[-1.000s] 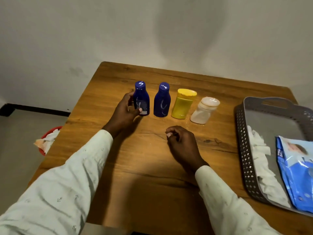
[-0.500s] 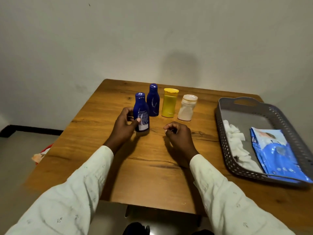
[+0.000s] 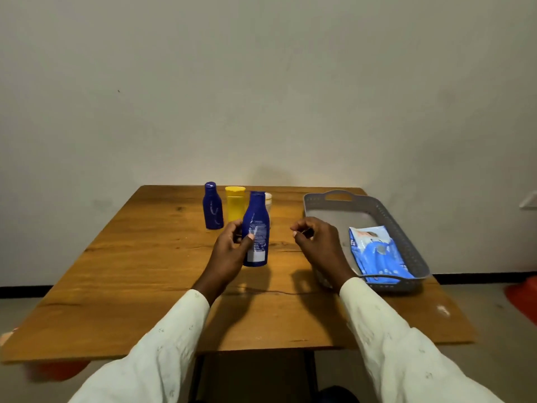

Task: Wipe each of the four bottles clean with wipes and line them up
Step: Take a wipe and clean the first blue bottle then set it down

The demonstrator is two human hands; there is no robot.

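My left hand [image 3: 229, 254] grips a dark blue bottle [image 3: 256, 228] with a white label, held upright above the middle of the wooden table [image 3: 145, 271]. Behind it stand a second blue bottle [image 3: 213, 206] and a yellow bottle [image 3: 234, 203]. A white bottle [image 3: 268, 199] is mostly hidden behind the held one. My right hand [image 3: 319, 245] hovers to the right of the held bottle, fingers loosely curled, holding nothing. A blue pack of wipes [image 3: 377, 254] lies in the grey tray [image 3: 325, 205] on the right.
The tray takes up the table's right side, close to my right wrist. A pale wall rises right behind the table. Something red-orange [image 3: 523, 298] lies on the floor at the right, and another orange thing [image 3: 58, 370] shows under the table's left front edge.
My left hand has lifted the blue bottle out of the row and brought it toward me and rightward. My right hand has risen off the table. The view has tilted up.
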